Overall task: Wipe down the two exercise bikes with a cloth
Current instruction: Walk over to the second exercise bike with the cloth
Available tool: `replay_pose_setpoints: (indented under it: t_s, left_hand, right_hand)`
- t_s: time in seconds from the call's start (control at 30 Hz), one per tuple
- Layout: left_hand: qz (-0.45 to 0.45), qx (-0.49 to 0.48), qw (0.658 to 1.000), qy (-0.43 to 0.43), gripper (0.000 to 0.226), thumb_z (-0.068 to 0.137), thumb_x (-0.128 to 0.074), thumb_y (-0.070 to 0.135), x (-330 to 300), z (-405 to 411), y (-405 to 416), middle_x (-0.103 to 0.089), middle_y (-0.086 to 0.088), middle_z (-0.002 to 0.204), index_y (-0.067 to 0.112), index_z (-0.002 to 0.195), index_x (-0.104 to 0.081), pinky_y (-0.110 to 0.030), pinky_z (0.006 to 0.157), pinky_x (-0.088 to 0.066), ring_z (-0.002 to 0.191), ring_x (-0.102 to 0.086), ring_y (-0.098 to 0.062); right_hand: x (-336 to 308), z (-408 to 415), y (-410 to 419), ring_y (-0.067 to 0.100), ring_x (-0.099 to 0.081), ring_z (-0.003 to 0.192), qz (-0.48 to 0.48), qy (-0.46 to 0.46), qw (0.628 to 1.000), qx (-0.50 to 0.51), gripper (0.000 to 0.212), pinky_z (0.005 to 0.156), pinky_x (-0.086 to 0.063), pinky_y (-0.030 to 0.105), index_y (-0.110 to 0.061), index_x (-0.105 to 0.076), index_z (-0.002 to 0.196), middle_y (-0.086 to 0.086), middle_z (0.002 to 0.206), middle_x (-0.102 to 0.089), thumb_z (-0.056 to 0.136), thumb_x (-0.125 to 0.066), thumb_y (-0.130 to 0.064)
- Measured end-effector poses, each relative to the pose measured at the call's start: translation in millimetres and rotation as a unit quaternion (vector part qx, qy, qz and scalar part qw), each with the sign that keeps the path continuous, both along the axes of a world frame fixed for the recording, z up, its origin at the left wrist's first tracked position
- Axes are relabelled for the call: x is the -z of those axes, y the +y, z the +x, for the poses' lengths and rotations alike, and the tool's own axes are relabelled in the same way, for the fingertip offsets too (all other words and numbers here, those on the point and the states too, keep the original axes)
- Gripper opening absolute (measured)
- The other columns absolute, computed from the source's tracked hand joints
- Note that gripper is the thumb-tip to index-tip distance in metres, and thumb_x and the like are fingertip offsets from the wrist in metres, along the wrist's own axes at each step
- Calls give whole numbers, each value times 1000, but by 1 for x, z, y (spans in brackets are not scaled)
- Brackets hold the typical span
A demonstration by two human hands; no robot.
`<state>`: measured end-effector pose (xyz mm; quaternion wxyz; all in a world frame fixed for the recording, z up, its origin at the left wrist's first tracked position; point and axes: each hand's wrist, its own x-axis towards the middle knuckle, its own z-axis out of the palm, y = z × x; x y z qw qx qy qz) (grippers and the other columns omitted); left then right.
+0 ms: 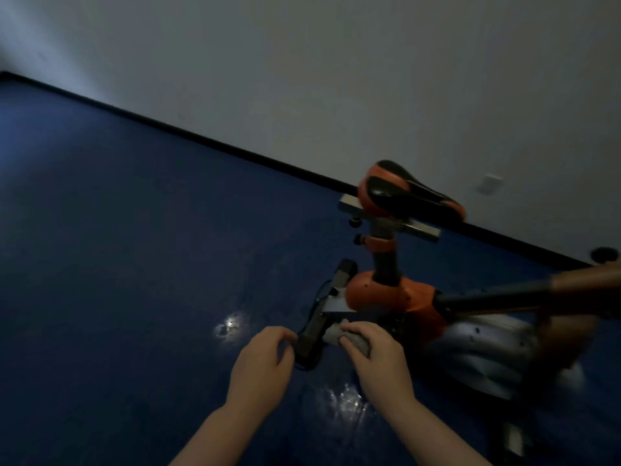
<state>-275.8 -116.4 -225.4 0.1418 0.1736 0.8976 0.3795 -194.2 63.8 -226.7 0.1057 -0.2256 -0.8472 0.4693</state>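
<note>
An orange and black exercise bike (400, 294) stands on the blue floor at the right, its black and orange saddle (403, 191) raised on a post. Its black rear floor bar (322, 317) runs toward me. My right hand (373, 354) grips a crumpled grey cloth (336, 332) and holds it against that bar. At the bar's near end, my left hand (262, 361) has its fingers curled; the fingertips touch the bar's end cap. The silver flywheel cover (487, 351) shows at the right, blurred.
A white wall with a black skirting board (201, 139) runs diagonally behind the bike. A wall socket (490, 185) sits behind the saddle. A blurred brown bar (571, 284) crosses the right edge. The glossy blue floor (117, 264) stretches out to the left.
</note>
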Motion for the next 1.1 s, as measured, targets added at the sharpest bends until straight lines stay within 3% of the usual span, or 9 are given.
replay_pose_setpoints:
  t_s: [0.2,0.43,0.67,0.83,0.9,1.0,1.1]
  left_hand:
    - [-16,-39,999,-7,20,89,-53,22,5,-81,-73,-59,23,101,40,97,-58,-24,80,-45,96,-55,0]
    - [-1,-28,998,-54,19,92,-51,24,20,-151,-69,-56,26,105,41,99,-56,-17,75,-40,98,-53,3]
    - [-8,-21,999,-50,18,92,-50,25,25,-258,-30,-55,22,105,37,103,-57,-20,78,-43,95,-53,3]
    - [-16,-40,999,-30,16,92,-50,26,12,-348,-2,-55,23,103,38,100,-57,-16,70,-40,88,-53,6]
    - [-4,-49,998,-36,17,91,-50,24,8,-378,7,-56,22,102,37,99,-57,-18,74,-43,90,-53,4]
    - [-3,-46,998,-34,18,88,-53,21,8,-419,11,-59,19,102,34,99,-60,-22,82,-44,94,-56,0]
    - [-15,-46,998,-39,19,89,-54,21,16,-471,14,-59,20,102,38,96,-57,-18,78,-40,95,-56,2]
  right_hand:
    - [2,-79,-63,-4,-56,99,-34,-23,999,-2,16,88,-48,20,-35,-67,99,-20,104,-62,86,-67,-26]
    - [5,-151,-62,-2,-56,96,-3,-50,999,2,13,85,-48,21,-31,-68,98,-19,100,-62,86,-66,-26]
    - [11,-264,-30,-12,-52,90,13,-45,999,-16,12,72,-37,2,-33,-66,96,-22,96,-60,87,-66,-25]
    - [8,-348,5,-2,-56,94,11,-53,998,-28,12,80,-43,15,-31,-68,96,-19,97,-63,86,-67,-25]
    - [9,-381,14,0,-57,93,4,-50,999,-21,12,82,-45,19,-27,-69,97,-15,97,-64,86,-67,-24]
    - [10,-429,21,-1,-57,91,2,-52,999,-14,10,82,-47,22,-28,-68,96,-15,96,-64,87,-66,-27]
    - [19,-475,29,-3,-56,89,-14,-68,998,-9,8,79,-47,20,-35,-66,93,-20,95,-61,87,-65,-30]
